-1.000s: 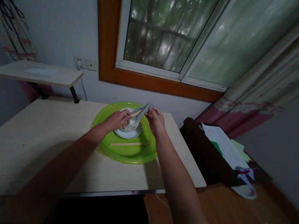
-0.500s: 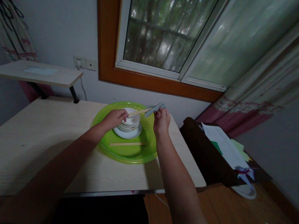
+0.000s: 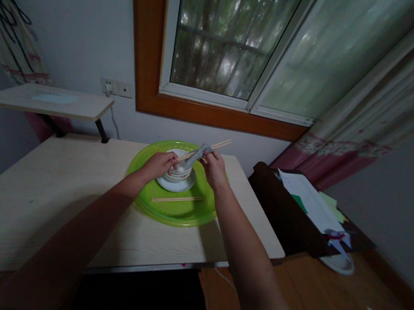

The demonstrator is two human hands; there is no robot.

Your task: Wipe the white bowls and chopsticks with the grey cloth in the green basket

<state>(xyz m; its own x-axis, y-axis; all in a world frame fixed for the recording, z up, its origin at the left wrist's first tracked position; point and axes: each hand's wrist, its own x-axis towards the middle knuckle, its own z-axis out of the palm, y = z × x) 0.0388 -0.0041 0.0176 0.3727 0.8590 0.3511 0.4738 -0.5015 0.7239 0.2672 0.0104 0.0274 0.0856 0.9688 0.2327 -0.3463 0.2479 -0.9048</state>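
My left hand [image 3: 161,164] is closed on the near end of a pair of chopsticks [image 3: 222,144], held slanting up to the right. A grey cloth [image 3: 196,156] is wrapped round their middle, and my right hand [image 3: 214,168] pinches it there. Beyond the cloth the far chopstick tips stick out. Below my hands, a stack of white bowls [image 3: 179,176] stands on a white plate [image 3: 174,186], partly hidden by my left hand and the cloth. More chopsticks [image 3: 177,199] lie in the green tray [image 3: 164,217], in front of the plate.
The tray rests on a pale wooden table [image 3: 61,183]. A small raised shelf [image 3: 90,109] with a paper on it stands at the back left. Right of the table is a dark brown piece of furniture [image 3: 281,211] with papers [image 3: 304,193] on top. A window is behind.
My right hand and the cloth have moved left and slightly down along the chopsticks, baring their far tips. My left hand has stayed in nearly the same place.
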